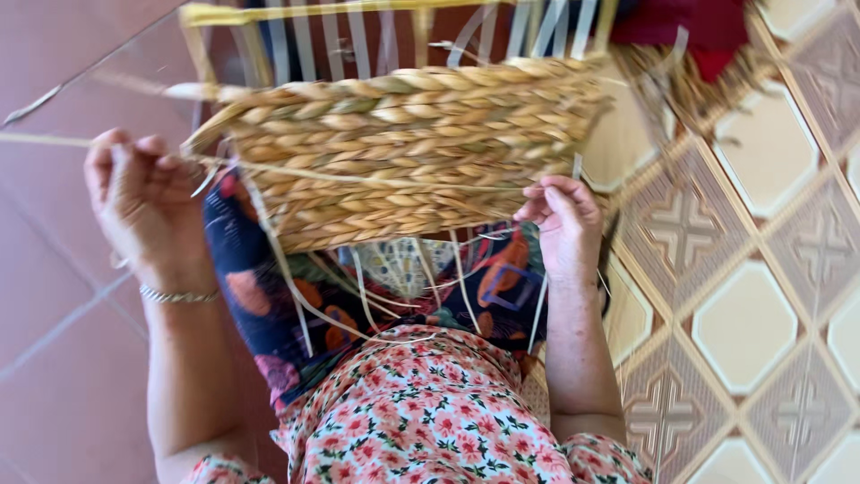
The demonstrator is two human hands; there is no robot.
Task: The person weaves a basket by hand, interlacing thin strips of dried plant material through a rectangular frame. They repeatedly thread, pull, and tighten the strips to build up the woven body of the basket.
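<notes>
Left hand: fingers curled, pinching a thin straw strand pulled taut across the woven basket. Right hand: fingertips pinched at the basket's lower right edge. Basket sits between both hands, over the lap; loose strands hang below it.

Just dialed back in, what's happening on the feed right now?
A person sits on a tiled floor with a half-woven basket of braided straw-coloured fibre resting over their lap. The left hand pulls a thin strand taut off to the side, while the right hand pinches the basket's lower edge. Loose strands hang down below the basket, and unwoven uprights stick out beyond it.
</notes>
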